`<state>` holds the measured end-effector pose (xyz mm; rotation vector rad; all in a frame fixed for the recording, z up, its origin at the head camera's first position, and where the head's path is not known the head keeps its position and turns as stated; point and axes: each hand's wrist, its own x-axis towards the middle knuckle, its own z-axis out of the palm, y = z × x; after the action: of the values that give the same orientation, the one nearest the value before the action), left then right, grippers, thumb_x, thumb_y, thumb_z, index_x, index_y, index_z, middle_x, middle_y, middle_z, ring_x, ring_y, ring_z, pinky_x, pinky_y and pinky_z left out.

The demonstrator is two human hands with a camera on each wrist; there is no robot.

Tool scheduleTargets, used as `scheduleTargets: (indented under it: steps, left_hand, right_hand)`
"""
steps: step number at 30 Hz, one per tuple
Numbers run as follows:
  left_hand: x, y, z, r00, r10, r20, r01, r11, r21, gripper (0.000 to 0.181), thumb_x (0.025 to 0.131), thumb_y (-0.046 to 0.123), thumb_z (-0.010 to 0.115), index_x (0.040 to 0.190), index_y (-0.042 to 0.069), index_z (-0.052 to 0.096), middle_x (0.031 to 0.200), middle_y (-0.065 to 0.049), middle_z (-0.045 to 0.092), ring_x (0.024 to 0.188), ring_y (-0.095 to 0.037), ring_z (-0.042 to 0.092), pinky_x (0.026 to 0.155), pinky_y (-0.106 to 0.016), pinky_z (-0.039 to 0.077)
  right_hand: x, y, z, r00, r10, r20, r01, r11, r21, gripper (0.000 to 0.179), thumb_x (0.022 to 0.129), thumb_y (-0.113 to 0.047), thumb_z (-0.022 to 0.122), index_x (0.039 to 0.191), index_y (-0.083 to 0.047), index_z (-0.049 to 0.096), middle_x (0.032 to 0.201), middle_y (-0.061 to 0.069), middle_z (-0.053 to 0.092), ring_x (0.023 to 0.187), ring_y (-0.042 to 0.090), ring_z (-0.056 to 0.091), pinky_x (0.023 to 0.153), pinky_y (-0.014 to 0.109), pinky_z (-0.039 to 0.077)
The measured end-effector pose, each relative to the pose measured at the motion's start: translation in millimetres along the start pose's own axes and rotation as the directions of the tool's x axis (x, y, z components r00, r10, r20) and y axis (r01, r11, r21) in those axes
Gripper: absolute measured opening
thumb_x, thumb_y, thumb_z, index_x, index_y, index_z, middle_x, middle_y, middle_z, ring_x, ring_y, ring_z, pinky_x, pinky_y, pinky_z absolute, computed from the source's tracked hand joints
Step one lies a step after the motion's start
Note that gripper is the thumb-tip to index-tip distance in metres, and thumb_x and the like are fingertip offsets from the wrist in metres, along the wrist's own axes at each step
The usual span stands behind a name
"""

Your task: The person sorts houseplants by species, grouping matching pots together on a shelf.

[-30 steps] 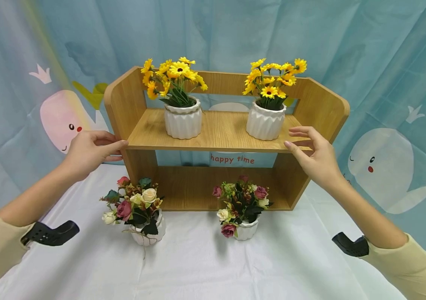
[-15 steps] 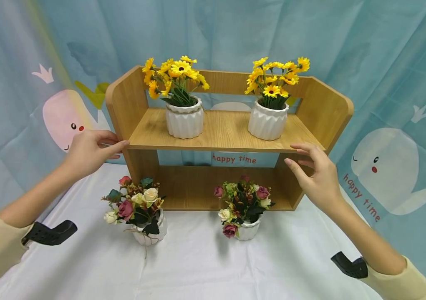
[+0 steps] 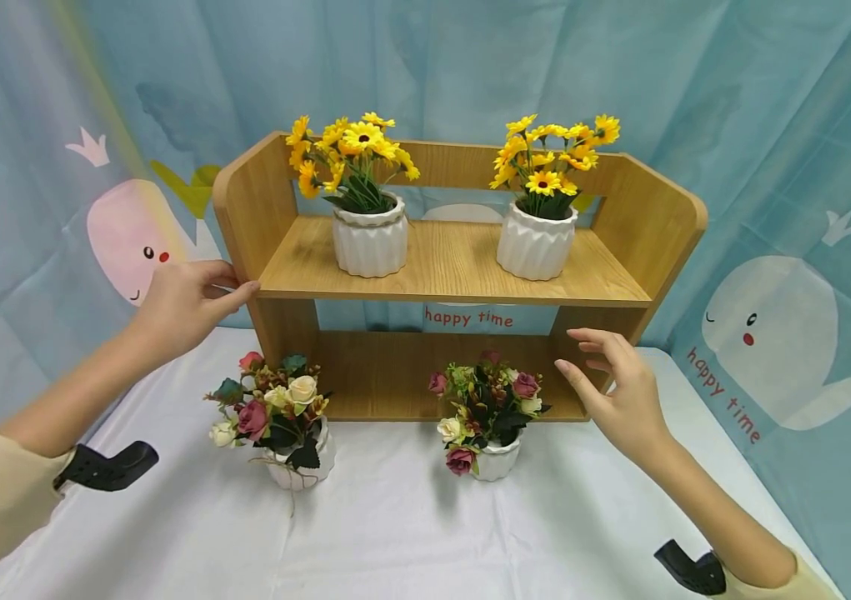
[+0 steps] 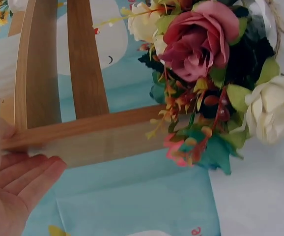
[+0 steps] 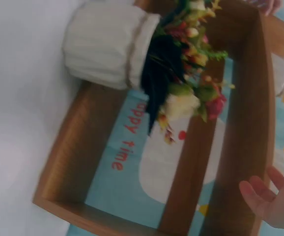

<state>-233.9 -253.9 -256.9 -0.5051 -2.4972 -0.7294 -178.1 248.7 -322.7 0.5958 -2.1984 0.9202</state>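
My left hand (image 3: 183,307) grips the left side panel of a two-tier wooden shelf (image 3: 455,289); the left wrist view shows the thumb on one face and the fingers on the other. Lower right, my right hand (image 3: 626,400) hovers apart from the shelf, its fingers loosely bent around nothing. Two white pots of yellow flowers stand on the upper tier, a left pot (image 3: 370,242) and a right pot (image 3: 536,242). In front of the shelf are a left pot of roses (image 3: 275,408), leaning left, and a right pot of roses (image 3: 488,417), nearest my right hand.
A white cloth (image 3: 402,533) covers the table. Behind the shelf hangs a blue curtain (image 3: 425,67) with whale prints. Each forearm carries a black wrist mount, the left mount (image 3: 106,467) and the right mount (image 3: 691,571).
My right hand has moved down and away from the upper tier's front edge near the right flowerpot. The left hand keeps its grip, and the pots stay in place.
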Motion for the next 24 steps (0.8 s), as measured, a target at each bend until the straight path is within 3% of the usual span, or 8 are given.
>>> scheduleTargets:
  steps: [5,10,17,24]
  left_hand:
    - [-3.1,4.3,5.2,0.996,-0.082,-0.017,0.08,0.991,-0.108,0.03,0.1,0.01,0.071,0.114,-0.017,0.066,0.105,-0.039,0.071,0.086,-0.051,0.076,0.062,0.002,0.042]
    - [-3.6,7.4,6.7,0.99,-0.138,-0.012,0.135,0.981,-0.139,0.033,0.102,0.011,0.068,0.117,-0.017,0.062,0.11,-0.041,0.069,0.093,-0.053,0.074,0.061,0.001,0.044]
    - [-2.6,9.3,5.9,0.984,-0.175,0.016,0.175,0.974,-0.145,0.032,0.103,0.015,0.066,0.115,-0.014,0.062,0.114,-0.039,0.069,0.1,-0.054,0.073,0.06,-0.001,0.046]
    - [-1.6,10.8,6.2,0.982,-0.188,0.018,0.188,0.972,-0.142,0.031,0.103,0.016,0.064,0.114,-0.013,0.062,0.114,-0.038,0.069,0.102,-0.054,0.072,0.061,0.0,0.045]
  right_hand:
    - [-15.5,4,12,1.0,0.003,0.01,-0.003,1.0,-0.007,0.046,0.082,0.009,0.083,0.125,0.004,0.067,0.122,0.018,0.07,0.111,-0.007,0.056,0.093,0.004,0.047]
    - [-29.3,5,23,0.999,0.036,-0.003,-0.036,0.999,0.007,0.047,0.081,0.008,0.085,0.125,0.003,0.067,0.121,0.015,0.07,0.109,0.0,0.059,0.091,0.007,0.05]
    - [-52.2,7,41,0.993,0.103,-0.06,-0.101,0.994,0.043,0.05,0.079,0.008,0.086,0.125,0.004,0.067,0.114,0.019,0.069,0.101,0.031,0.066,0.088,0.009,0.053]
    - [-73.0,7,57,0.983,0.139,-0.124,-0.125,0.986,0.11,0.055,0.076,0.011,0.088,0.126,0.005,0.066,0.112,0.018,0.067,0.099,0.02,0.066,0.087,0.01,0.054]
